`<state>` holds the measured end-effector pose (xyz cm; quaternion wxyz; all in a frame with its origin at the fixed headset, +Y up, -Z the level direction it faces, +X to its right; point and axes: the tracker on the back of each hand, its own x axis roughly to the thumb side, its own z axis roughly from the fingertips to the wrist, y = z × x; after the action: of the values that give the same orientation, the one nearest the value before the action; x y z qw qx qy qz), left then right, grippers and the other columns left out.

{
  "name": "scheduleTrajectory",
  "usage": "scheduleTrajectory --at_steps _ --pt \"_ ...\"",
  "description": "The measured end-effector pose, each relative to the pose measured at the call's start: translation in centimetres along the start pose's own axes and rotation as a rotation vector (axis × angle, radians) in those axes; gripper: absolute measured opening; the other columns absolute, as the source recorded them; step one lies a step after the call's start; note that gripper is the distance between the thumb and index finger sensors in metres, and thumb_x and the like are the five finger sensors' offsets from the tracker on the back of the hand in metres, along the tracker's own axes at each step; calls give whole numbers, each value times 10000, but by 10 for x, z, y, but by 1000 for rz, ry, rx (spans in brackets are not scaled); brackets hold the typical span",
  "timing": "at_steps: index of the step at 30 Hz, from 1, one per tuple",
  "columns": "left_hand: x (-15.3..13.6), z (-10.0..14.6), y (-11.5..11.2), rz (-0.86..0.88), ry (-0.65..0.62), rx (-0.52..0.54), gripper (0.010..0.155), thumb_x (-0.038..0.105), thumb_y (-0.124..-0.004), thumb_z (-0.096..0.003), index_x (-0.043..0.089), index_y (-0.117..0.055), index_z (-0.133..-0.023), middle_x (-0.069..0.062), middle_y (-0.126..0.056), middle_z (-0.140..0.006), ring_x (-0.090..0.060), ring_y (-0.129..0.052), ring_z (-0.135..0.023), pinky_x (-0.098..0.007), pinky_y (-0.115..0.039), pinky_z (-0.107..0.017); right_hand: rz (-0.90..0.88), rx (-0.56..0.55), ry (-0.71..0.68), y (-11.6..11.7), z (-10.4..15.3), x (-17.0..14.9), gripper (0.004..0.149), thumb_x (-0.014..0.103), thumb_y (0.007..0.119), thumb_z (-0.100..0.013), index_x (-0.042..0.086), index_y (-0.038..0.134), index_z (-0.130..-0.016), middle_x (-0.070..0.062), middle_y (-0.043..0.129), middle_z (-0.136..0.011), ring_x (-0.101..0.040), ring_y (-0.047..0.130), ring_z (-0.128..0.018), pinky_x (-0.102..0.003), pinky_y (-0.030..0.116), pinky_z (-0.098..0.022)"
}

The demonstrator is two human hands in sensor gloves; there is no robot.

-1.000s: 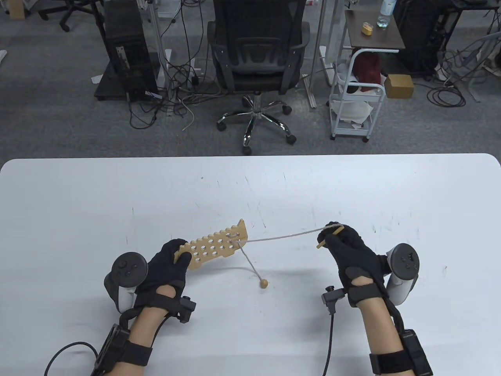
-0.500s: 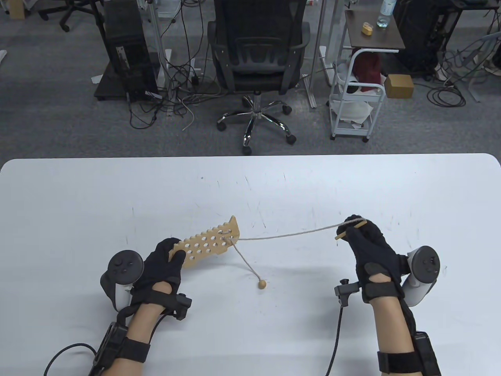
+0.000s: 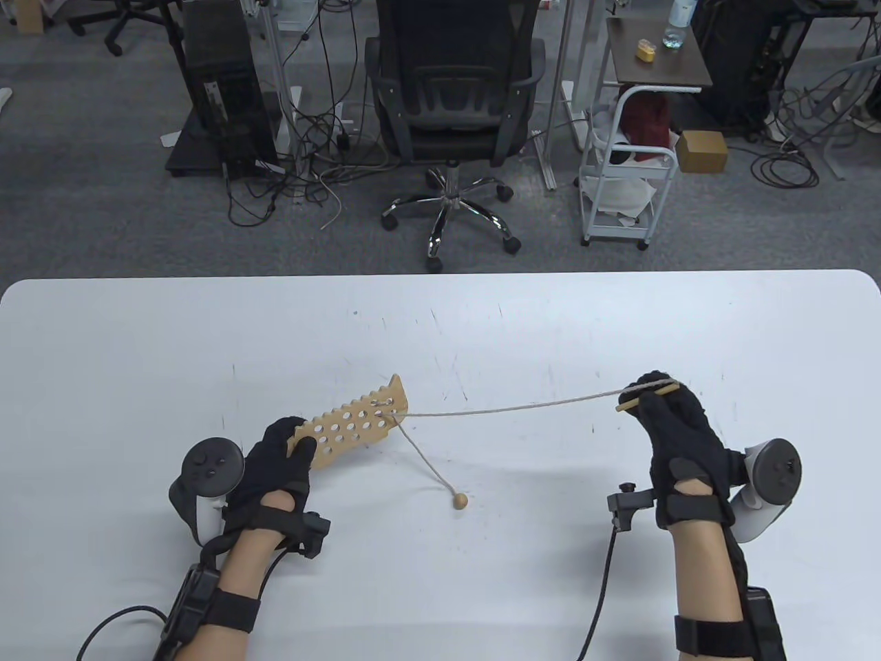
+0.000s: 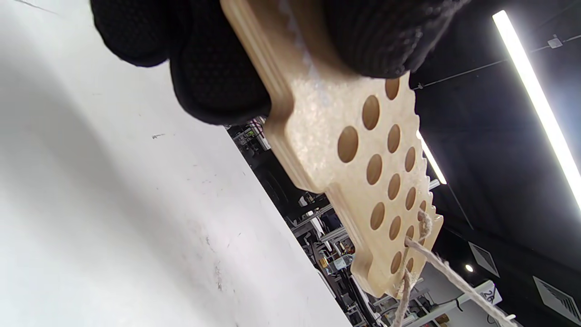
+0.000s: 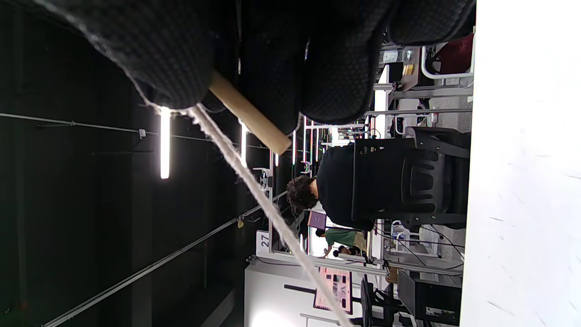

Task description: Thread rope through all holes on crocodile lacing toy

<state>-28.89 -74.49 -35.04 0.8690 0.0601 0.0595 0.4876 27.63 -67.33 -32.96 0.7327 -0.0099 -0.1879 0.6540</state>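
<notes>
My left hand (image 3: 279,458) grips one end of the wooden crocodile board (image 3: 358,425), a flat toothed plank with several round holes, and holds it tilted above the table. The board fills the left wrist view (image 4: 358,163). A beige rope (image 3: 509,407) runs from a hole near the board's far end to my right hand (image 3: 664,420). That hand pinches the rope's wooden needle (image 3: 645,398), seen close in the right wrist view (image 5: 247,113). The rope's other end hangs down from the board to a wooden bead (image 3: 460,500) on the table.
The white table (image 3: 138,358) spreads around both hands. Beyond its far edge stand an office chair (image 3: 454,103), a white cart (image 3: 630,172) and floor cables.
My right hand has moved to the right with the needle, drawing more rope out through the board. My left hand and the board have shifted left. The bead stays nearly in place.
</notes>
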Motion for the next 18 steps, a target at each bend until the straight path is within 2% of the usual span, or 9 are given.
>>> scheduleTrajectory --at_steps 12,18 --pt "-7 -2 7 12 57 36 533 408 -809 -382 264 -733 -889 22 -921 -745 -250 -972 -549 -499 -723 -611 -55 -89 -20 -23 -1 5 388 381 855 -490 293 815 -866 -40 932 -818 -347 879 -769 -613 579 -643" --pt "-9 -3 7 13 52 37 533 409 -810 -381 264 -733 -888 21 -920 -745 -248 -973 -548 -498 -723 -612 -57 -86 -15 -20 -1 5 391 395 855 -485 266 841 -854 -53 929 -820 -357 874 -768 -618 574 -639"
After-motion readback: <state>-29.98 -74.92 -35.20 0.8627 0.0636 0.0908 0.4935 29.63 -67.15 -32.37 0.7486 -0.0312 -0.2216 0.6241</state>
